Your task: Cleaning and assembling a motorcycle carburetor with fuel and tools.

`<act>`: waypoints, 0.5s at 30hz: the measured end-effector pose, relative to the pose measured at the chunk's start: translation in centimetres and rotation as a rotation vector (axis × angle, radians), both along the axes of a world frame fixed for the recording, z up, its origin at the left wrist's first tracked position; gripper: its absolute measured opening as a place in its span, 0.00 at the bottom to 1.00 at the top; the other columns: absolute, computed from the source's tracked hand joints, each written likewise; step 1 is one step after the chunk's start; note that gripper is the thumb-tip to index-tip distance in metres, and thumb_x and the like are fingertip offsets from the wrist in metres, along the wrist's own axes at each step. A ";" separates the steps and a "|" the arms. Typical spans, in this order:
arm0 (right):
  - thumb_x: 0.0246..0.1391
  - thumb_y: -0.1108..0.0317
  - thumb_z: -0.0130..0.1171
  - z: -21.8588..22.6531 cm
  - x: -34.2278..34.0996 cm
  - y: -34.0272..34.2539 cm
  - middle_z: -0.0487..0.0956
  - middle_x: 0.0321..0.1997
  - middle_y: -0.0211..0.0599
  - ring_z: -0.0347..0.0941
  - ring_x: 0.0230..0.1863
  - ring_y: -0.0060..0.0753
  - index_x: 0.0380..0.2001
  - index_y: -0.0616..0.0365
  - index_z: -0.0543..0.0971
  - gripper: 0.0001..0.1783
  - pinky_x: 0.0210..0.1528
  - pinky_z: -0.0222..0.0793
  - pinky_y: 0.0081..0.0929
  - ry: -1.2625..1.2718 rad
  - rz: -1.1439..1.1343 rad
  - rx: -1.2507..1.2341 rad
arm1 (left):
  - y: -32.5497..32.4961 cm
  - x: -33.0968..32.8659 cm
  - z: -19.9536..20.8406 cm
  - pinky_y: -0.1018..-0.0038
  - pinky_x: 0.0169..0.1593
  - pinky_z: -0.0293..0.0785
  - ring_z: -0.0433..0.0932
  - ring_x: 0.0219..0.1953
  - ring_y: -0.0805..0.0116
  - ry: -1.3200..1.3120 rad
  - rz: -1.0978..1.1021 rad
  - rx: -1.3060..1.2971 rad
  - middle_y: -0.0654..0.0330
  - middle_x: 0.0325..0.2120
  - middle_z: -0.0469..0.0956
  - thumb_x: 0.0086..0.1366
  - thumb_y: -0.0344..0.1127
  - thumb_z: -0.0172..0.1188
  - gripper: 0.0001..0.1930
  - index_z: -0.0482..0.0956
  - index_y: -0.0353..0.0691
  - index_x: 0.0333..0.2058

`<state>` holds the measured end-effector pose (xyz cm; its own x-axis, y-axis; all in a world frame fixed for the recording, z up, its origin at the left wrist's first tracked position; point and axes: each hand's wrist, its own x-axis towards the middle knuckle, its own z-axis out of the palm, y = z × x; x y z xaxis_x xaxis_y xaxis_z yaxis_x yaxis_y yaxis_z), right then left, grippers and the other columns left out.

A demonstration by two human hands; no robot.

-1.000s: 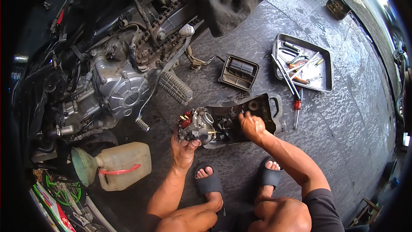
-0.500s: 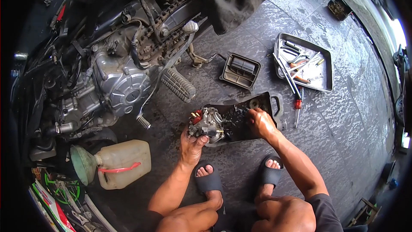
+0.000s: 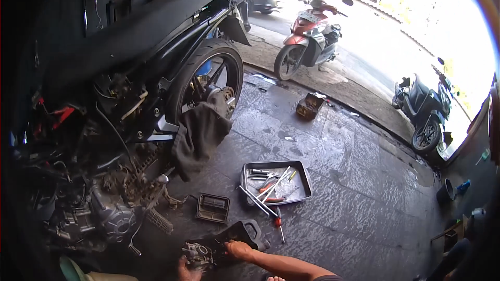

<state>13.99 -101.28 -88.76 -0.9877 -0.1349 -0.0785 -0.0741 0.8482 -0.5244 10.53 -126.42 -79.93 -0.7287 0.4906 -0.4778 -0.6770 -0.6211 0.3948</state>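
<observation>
At the bottom of the view, my left hand (image 3: 187, 272) is closed around the side of a metal carburetor (image 3: 198, 255), holding it by the near edge of a black plastic tub (image 3: 253, 229) with a loop handle. My right hand (image 3: 239, 250) reaches over the tub from the right, just beside the carburetor. Its fingers are curled inward, and whatever they pinch is hidden. Loose contents in the tub are too dark to make out. Past it on the floor lies a rectangular black ribbed housing (image 3: 212, 208).
A tool tray (image 3: 309, 184) holds pliers and rods; a red-handled screwdriver (image 3: 278, 221) lies beside it. A partly stripped motorcycle's engine (image 3: 117, 216) stands left, with a dark cloth (image 3: 200, 132) near its rear wheel (image 3: 235, 67). A green funnel (image 3: 72, 270) shows lower left. Scooters stand outside.
My view has tilted up toward the street, so hands and tub now sit lower in the picture. The left hand still holds the carburetor; the right hand stays over the tub.
</observation>
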 end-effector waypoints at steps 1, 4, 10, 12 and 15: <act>0.65 0.51 0.52 -0.3 -0.1 0.0 0.81 0.36 0.55 0.82 0.34 0.56 0.41 0.60 0.74 0.20 0.32 0.79 0.47 -0.034 -0.019 0.011 | 0.0 0.1 0.0 0.67 0.52 0.75 0.79 0.42 0.69 -0.064 0.026 0.016 0.64 0.38 0.80 0.65 0.41 0.64 0.15 0.78 0.43 0.48; 0.69 0.53 0.46 -1.5 -0.1 0.1 0.81 0.38 0.56 0.82 0.35 0.59 0.47 0.59 0.74 0.19 0.35 0.78 0.48 -0.120 0.000 0.020 | 0.3 0.4 0.0 0.60 0.56 0.72 0.77 0.50 0.62 -0.016 -0.033 0.012 0.61 0.47 0.78 0.59 0.47 0.67 0.27 0.75 0.46 0.55; 0.62 0.64 0.47 -3.2 -0.2 -0.4 0.82 0.34 0.53 0.80 0.40 0.58 0.41 0.57 0.79 0.13 0.41 0.75 0.49 0.063 -0.030 -0.216 | 0.8 0.8 1.9 0.49 0.60 0.72 0.75 0.57 0.55 0.139 -0.071 -0.018 0.60 0.53 0.78 0.53 0.54 0.69 0.35 0.73 0.54 0.60; 0.61 0.65 0.47 -3.3 -0.2 -0.2 0.82 0.35 0.54 0.80 0.41 0.58 0.42 0.57 0.79 0.13 0.42 0.75 0.49 0.020 0.039 -0.224 | 1.2 0.9 2.5 0.50 0.60 0.72 0.75 0.57 0.55 0.115 -0.051 -0.034 0.61 0.53 0.77 0.53 0.54 0.70 0.35 0.73 0.55 0.60; 0.56 0.68 0.56 -3.0 -0.3 0.6 0.80 0.47 0.55 0.79 0.47 0.59 0.48 0.55 0.79 0.16 0.47 0.75 0.48 -0.126 -0.073 -0.204 | 1.6 0.5 2.9 0.51 0.60 0.73 0.75 0.57 0.56 0.112 -0.030 -0.034 0.62 0.54 0.77 0.53 0.55 0.70 0.35 0.73 0.57 0.60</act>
